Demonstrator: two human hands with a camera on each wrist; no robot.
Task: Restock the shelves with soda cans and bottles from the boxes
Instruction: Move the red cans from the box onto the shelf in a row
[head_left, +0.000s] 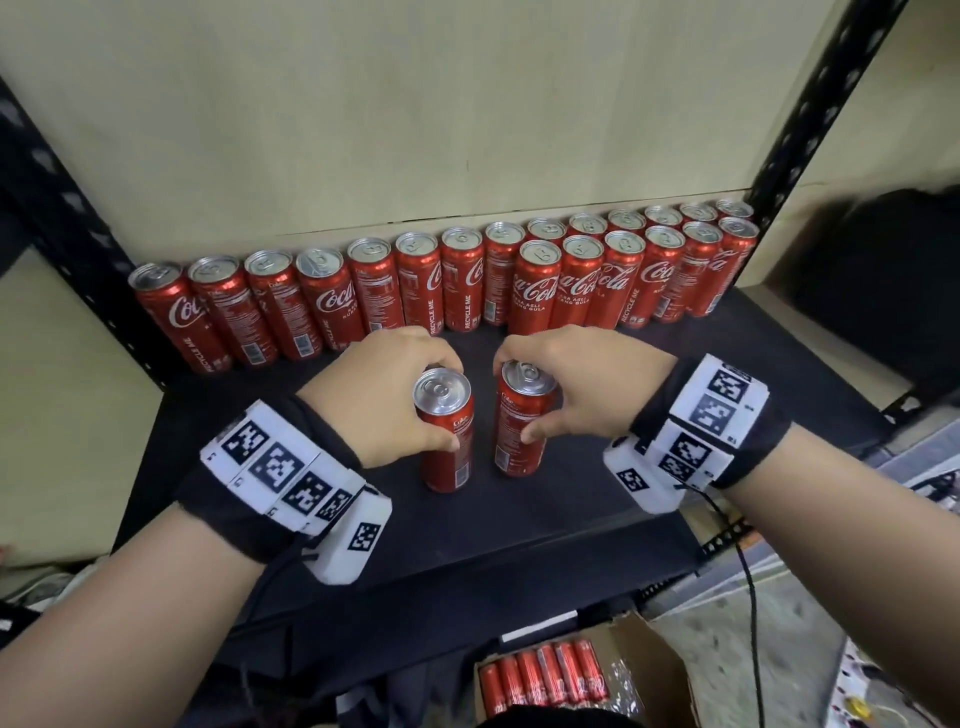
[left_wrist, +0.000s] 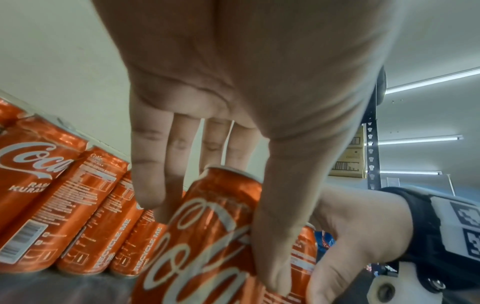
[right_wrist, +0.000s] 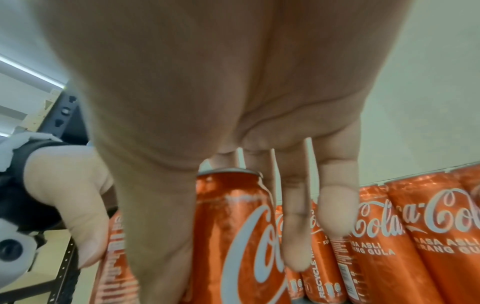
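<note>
Two red Coca-Cola cans stand upright side by side on the black shelf (head_left: 571, 519), in front of the stocked rows. My left hand (head_left: 454, 405) grips the left can (head_left: 449, 462) near its top, thumb in front and fingers behind. My right hand (head_left: 511, 397) holds the right can (head_left: 511, 447) the same way. In the left wrist view, my left hand (left_wrist: 207, 205) wraps the left can (left_wrist: 202, 246). The right wrist view shows my right hand (right_wrist: 228, 236) around the right can (right_wrist: 233, 226).
A long row of cans (head_left: 332, 296) lines the shelf's back edge, with a shorter second row (head_left: 623, 280) in front at the right. Black uprights (head_left: 810, 104) frame the bay. Below the shelf, an open cardboard box (head_left: 660, 670) holds several cans. A cable (head_left: 748, 571) hangs at right.
</note>
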